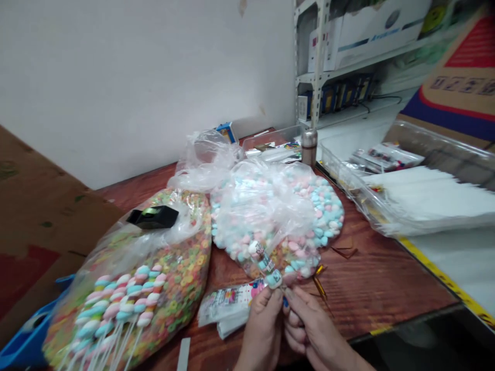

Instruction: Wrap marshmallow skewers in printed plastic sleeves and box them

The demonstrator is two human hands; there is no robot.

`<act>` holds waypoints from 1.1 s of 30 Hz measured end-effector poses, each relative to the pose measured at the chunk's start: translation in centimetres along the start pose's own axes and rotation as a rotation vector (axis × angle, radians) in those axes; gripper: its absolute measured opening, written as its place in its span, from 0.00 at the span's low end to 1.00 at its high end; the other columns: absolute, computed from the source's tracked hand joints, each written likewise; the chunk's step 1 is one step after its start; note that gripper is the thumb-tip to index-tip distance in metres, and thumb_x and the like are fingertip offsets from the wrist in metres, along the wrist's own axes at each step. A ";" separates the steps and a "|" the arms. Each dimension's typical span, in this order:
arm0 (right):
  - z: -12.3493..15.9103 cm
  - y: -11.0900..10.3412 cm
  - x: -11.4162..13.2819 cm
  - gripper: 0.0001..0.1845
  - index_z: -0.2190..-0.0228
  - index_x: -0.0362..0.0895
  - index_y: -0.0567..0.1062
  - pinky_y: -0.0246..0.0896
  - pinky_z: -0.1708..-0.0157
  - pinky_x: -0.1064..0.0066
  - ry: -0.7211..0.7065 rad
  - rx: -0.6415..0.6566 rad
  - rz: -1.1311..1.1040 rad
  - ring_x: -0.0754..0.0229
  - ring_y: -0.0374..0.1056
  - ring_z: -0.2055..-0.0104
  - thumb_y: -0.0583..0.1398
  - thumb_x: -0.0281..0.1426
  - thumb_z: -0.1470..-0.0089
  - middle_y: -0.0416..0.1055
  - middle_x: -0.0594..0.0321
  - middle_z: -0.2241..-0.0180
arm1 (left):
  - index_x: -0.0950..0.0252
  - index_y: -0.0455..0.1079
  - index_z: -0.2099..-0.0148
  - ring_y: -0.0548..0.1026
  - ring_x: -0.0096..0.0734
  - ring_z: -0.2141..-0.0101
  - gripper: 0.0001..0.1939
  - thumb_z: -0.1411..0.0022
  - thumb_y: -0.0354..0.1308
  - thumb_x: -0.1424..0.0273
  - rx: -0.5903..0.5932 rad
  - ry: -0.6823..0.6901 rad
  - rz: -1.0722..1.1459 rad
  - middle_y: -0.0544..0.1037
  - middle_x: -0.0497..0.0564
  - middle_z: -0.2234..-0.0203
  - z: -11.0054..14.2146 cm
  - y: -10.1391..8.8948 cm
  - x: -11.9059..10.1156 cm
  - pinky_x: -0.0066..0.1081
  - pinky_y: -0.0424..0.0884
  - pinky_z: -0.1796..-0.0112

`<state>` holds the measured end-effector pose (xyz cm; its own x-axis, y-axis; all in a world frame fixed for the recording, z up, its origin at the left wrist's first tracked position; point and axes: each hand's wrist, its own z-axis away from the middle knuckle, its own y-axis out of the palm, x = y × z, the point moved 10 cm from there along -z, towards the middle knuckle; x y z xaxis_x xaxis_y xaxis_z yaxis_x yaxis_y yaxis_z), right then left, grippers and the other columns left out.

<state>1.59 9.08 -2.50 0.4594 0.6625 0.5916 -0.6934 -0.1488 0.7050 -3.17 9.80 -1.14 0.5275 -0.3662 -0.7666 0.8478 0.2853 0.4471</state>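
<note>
A marshmallow skewer (266, 264) in a clear printed wrapper points up and away from me. My left hand (265, 324) pinches it just below the lowest marshmallow. Close beside, my right hand (311, 322) is closed on the lower end of the wrapper, where a small blue bit shows between the hands; finer detail there is hidden by the fingers. Printed clear wrappers (228, 304) lie in a stack left of my hands. Gold twist ties (320, 284) lie just beyond my right hand. Behind the skewer sits a big bag of pink, blue and white marshmallows (327, 206).
Several unwrapped marshmallow skewers (124, 293) rest on a bag of ring-shaped candy (189, 273), with a black tape dispenser (152, 217) above them. A clear bin (371, 216) with white sticks or sheets stands right. Cardboard (46, 221) rises left; a metal flask (309, 147) stands behind.
</note>
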 end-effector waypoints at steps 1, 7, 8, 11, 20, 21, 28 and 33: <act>0.1 0.4 -0.4 0.26 0.76 0.47 0.60 0.38 0.89 0.79 0.044 0.043 -0.011 0.74 0.34 0.88 0.58 0.57 0.51 0.47 0.79 0.84 | 0.66 0.78 0.57 0.71 0.27 0.77 0.20 0.50 0.67 0.60 0.045 -0.049 0.024 0.76 0.50 0.79 0.3 0.4 0.3 0.25 0.66 0.73; 1.6 0.6 -0.4 0.24 0.77 0.47 0.63 0.45 0.87 0.78 0.101 0.141 0.117 0.72 0.44 0.89 0.57 0.54 0.48 0.53 0.77 0.86 | 0.66 0.76 0.74 0.68 0.24 0.82 0.13 0.58 0.72 0.63 0.049 -0.056 0.041 0.80 0.53 0.72 0.5 -0.3 0.5 0.31 0.70 0.73; 2.1 -0.3 0.2 0.22 0.75 0.46 0.66 0.51 0.82 0.76 0.055 0.106 0.172 0.70 0.52 0.86 0.58 0.51 0.47 0.59 0.73 0.82 | 0.65 0.76 0.74 0.67 0.22 0.83 0.12 0.56 0.71 0.63 0.021 -0.023 0.014 0.80 0.52 0.72 0.3 -1.0 0.2 0.31 0.71 0.72; 4.5 -5.0 4.3 0.11 0.69 0.45 0.73 0.56 0.64 0.68 -0.286 -0.186 0.711 0.60 0.64 0.65 0.59 0.39 0.43 0.68 0.62 0.67 | 0.64 0.77 0.71 0.73 0.27 0.77 0.09 0.52 0.70 0.64 -0.099 0.154 -0.094 0.81 0.50 0.71 -0.1 -3.4 -2.1 0.32 0.73 0.64; 7.6 -8.4 7.2 0.12 0.74 0.46 0.70 0.48 0.66 0.60 -0.637 -0.683 1.792 0.52 0.62 0.70 0.53 0.30 0.38 0.67 0.61 0.75 | 0.64 0.79 0.69 0.75 0.35 0.72 0.14 0.55 0.70 0.60 -0.265 0.274 -0.340 0.79 0.49 0.77 0.3 -6.7 -3.3 0.30 0.72 0.67; 7.4 -8.4 7.2 0.14 0.75 0.46 0.68 0.48 0.66 0.61 -0.638 -0.683 1.783 0.53 0.62 0.70 0.52 0.30 0.38 0.66 0.62 0.75 | 0.64 0.79 0.69 0.75 0.35 0.71 0.13 0.54 0.70 0.61 -0.259 0.298 -0.389 0.79 0.49 0.77 0.4 -6.9 -3.5 0.30 0.71 0.67; 8.2 -7.8 9.0 0.09 0.69 0.46 0.66 0.55 0.71 0.69 -0.763 -0.682 1.662 0.59 0.66 0.73 0.50 0.31 0.36 0.68 0.64 0.74 | 0.60 0.79 0.68 0.77 0.41 0.63 0.04 0.47 0.65 0.67 -0.241 0.565 -0.864 0.82 0.51 0.67 2.6 -6.6 -7.2 0.34 0.73 0.59; 9.5 -2.7 10.3 0.04 0.68 0.44 0.67 0.57 0.66 0.68 -1.057 -0.642 1.714 0.60 0.65 0.71 0.54 0.25 0.40 0.67 0.63 0.74 | 0.60 0.76 0.55 0.76 0.39 0.61 0.16 0.38 0.50 0.76 -0.119 0.825 -1.294 0.78 0.56 0.62 4.2 -0.8 -6.1 0.34 0.73 0.60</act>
<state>13.47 9.31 5.44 -0.7839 -0.4276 0.4501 -0.6036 0.3554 -0.7137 -6.86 8.05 5.12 -0.7525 0.1539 -0.6403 0.6566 0.2503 -0.7115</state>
